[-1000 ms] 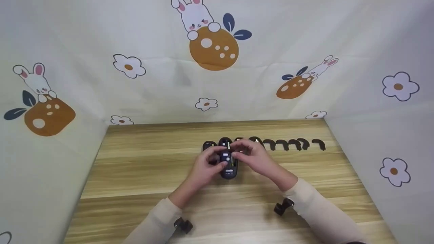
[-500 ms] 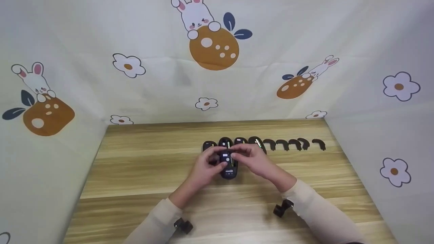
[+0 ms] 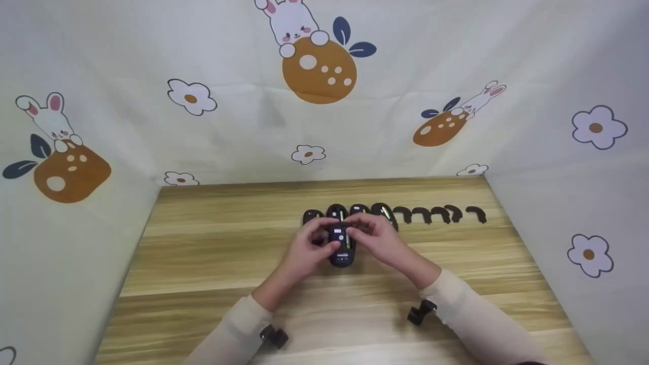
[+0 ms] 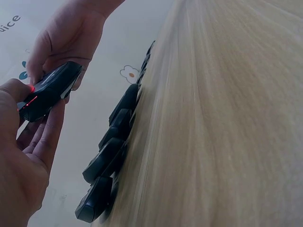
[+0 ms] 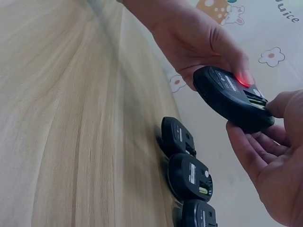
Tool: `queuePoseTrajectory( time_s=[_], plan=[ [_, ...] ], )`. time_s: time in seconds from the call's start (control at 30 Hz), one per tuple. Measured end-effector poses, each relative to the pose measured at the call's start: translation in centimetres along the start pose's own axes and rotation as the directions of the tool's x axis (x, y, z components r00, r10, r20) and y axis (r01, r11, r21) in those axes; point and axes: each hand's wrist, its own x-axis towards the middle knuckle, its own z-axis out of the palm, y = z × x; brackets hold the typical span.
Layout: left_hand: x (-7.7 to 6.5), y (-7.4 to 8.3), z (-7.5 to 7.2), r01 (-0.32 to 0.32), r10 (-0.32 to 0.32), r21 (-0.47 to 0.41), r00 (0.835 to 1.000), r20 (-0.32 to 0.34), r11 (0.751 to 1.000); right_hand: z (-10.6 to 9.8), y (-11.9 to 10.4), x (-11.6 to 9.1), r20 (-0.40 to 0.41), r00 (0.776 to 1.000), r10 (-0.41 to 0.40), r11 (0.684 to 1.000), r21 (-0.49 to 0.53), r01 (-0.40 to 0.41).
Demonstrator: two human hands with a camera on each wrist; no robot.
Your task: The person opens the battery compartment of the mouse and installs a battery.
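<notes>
Between both hands is a black computer mouse (image 3: 342, 257), held underside up above the table. Its battery slot is uncovered, with a yellow-green battery (image 5: 257, 101) inside. My left hand (image 3: 307, 249) grips the mouse from the left, and its thumb (image 5: 242, 68) lies on the underside, lit by a red glow. On the other side my right hand (image 3: 383, 242) pinches the far end, thumb beside the battery slot and fingers curled round the edge. In the left wrist view the mouse (image 4: 54, 87) shows its dark side with small red lights.
Behind the hands several more mice lie underside up in a row, among them one mouse (image 3: 383, 210) with a battery showing. Further right lie several black curved pieces (image 3: 421, 215). Patterned cloth (image 3: 243, 137) walls the wooden table (image 3: 213, 243) at the back and sides.
My right hand's fingers have drawn slightly toward me and closer on the mouse's far end, uncovering more of the mice behind. The left hand keeps its hold.
</notes>
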Motion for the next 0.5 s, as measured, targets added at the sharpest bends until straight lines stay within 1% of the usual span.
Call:
queuePoseTrajectory(
  time_s=[0.17, 0.4, 0.5],
  plan=[
    [-0.03, -0.03, -0.06, -0.011, 0.011, 0.000, 1.000, -0.002, 1.000, -0.14, 0.32, -0.24, 0.011, 1.000, 0.020, 0.998, 0.051, -0.020],
    [-0.13, -0.16, -0.18, 0.004, -0.004, 0.012, 1.000, -0.003, 1.000, -0.25, 0.49, -0.79, 0.045, 0.999, -0.002, 1.000, 0.015, 0.001],
    [-0.22, -0.08, -0.37, 0.027, -0.027, 0.016, 1.000, -0.005, 0.999, -0.28, 0.44, -0.99, 0.085, 0.996, -0.037, 0.999, -0.019, 0.039]
  ],
)
